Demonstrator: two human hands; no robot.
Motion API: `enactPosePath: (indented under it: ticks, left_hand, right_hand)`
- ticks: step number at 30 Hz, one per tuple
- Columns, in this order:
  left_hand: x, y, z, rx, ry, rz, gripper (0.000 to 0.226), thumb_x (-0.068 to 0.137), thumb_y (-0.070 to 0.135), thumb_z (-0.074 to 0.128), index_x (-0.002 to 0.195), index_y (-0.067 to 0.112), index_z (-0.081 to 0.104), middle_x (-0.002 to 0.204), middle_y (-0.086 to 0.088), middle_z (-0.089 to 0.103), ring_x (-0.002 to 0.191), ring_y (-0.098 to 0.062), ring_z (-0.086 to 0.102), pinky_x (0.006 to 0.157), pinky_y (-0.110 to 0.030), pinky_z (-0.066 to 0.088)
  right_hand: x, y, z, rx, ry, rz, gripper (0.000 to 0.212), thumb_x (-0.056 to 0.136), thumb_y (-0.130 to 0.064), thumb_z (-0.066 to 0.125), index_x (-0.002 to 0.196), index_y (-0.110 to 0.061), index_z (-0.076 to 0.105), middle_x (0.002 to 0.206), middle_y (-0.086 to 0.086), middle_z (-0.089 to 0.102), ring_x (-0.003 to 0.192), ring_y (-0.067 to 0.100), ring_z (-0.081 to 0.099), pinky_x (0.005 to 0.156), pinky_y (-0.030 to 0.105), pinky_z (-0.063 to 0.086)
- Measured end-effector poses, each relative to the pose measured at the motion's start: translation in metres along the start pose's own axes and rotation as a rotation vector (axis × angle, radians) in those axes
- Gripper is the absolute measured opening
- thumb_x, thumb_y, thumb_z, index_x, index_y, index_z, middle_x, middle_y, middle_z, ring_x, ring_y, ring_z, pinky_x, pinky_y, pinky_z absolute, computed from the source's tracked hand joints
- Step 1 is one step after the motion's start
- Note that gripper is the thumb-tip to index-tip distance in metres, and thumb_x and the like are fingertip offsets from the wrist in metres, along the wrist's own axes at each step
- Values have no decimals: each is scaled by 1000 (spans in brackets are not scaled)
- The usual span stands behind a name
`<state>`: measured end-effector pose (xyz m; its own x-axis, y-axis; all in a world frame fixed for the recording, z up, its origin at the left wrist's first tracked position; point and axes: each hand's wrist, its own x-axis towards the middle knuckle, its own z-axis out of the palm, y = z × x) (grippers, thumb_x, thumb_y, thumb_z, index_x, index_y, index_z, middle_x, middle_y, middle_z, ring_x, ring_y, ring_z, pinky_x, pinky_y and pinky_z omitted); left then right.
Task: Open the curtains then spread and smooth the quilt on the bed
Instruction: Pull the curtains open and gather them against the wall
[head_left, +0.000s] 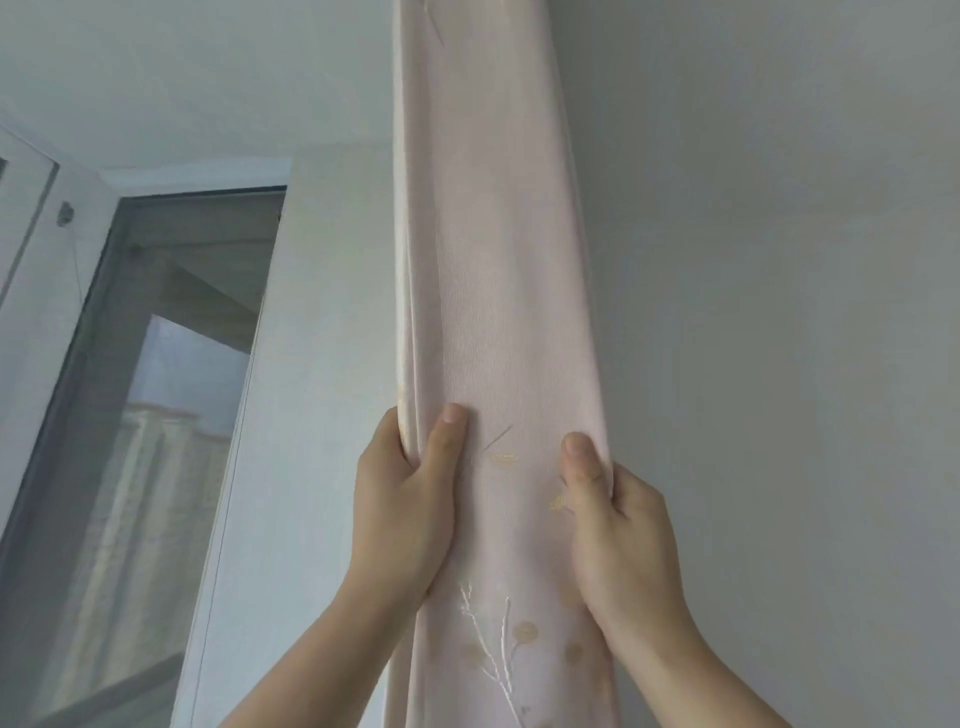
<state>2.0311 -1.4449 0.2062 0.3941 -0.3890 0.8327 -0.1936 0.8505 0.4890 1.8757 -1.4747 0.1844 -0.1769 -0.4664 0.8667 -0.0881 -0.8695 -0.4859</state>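
Observation:
A pale pink curtain (498, 260) with embroidered twigs and leaves hangs gathered into a narrow column against the wall. My left hand (402, 514) grips its left edge, thumb in front and fingers wrapped behind the folds. My right hand (618, 535) grips the right edge at about the same height, thumb on the front of the cloth. Both arms reach upward. The bed and quilt are out of view.
A window (150, 395) with a dark grey frame stands uncovered at the left, with a building visible outside. A white wall pillar (311, 364) lies between window and curtain. A plain grey wall (779, 312) fills the right side.

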Motion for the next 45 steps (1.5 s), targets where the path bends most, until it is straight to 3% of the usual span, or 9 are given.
enactPosePath:
  ticks: [5, 12, 18, 20, 25, 32, 37, 40, 45]
  left_hand:
    - [28, -67, 23, 142, 143, 101, 39, 101, 42, 58, 75, 16, 45, 58, 11, 48, 52, -7, 43, 50, -19, 38]
    - [129, -229, 94, 349, 18, -206, 32, 104, 41, 48, 83, 17, 52, 82, -1, 65, 82, -30, 62, 77, -43, 53]
    - [129, -295, 98, 414, 2, -126, 32, 104, 40, 41, 126, 25, 58, 165, 0, 29, 151, -23, 28, 125, -44, 25]
    - [126, -306, 101, 352, 4, -181, 41, 104, 43, 40, 140, 24, 47, 169, -3, 22, 155, -25, 21, 127, -46, 20]
    - [121, -323, 117, 150, 93, -341, 76, 93, 66, 50, 152, 21, 31, 148, -4, 54, 135, -29, 55, 111, -49, 45]
    - [120, -329, 120, 50, 147, -225, 26, 101, 50, 58, 97, 26, 66, 88, 14, 70, 78, 9, 62, 65, -8, 44]
    - [127, -349, 133, 17, 199, -130, 23, 101, 44, 60, 108, 27, 75, 97, 20, 78, 94, 6, 71, 85, -31, 54]
    - [136, -361, 143, 29, 252, -116, 19, 101, 43, 59, 104, 29, 72, 96, 24, 76, 90, 9, 69, 81, -29, 53]
    - [167, -420, 174, 139, 432, -84, 26, 100, 41, 63, 87, 18, 61, 77, 8, 70, 71, -5, 67, 65, -31, 49]
  right_hand:
    - [38, 65, 27, -70, 35, 1, 60, 102, -59, 49, 64, -13, 42, 55, -10, 44, 51, 7, 44, 50, 24, 35]
    - [142, 226, 78, -450, 66, 253, 59, 107, -57, 45, 74, -11, 64, 74, 2, 65, 84, 33, 68, 68, 37, 43]
    - [140, 277, 89, -237, 16, 392, 47, 102, -56, 54, 95, -10, 64, 94, 5, 69, 86, 20, 66, 74, 36, 51]
    - [137, 280, 95, -94, 0, 471, 43, 102, -57, 56, 108, -15, 62, 106, 2, 68, 95, 15, 65, 76, 37, 54]
    - [141, 299, 101, -62, -40, 431, 49, 97, -72, 52, 117, -28, 60, 114, -9, 69, 104, 11, 67, 88, 49, 63]
    - [153, 331, 94, -118, 7, 260, 50, 95, -73, 55, 82, -28, 73, 72, -12, 72, 70, 9, 70, 74, 44, 63]
    - [164, 351, 86, 24, 1, 216, 56, 93, -69, 59, 86, -15, 70, 75, -4, 74, 70, 12, 73, 61, 46, 63]
    - [179, 373, 86, 22, 23, 223, 79, 89, -84, 48, 84, -7, 66, 81, 3, 72, 73, 13, 71, 60, 49, 63]
    - [216, 432, 104, -54, 37, 181, 69, 94, -78, 38, 60, -19, 44, 51, -9, 50, 51, 8, 45, 53, 32, 38]
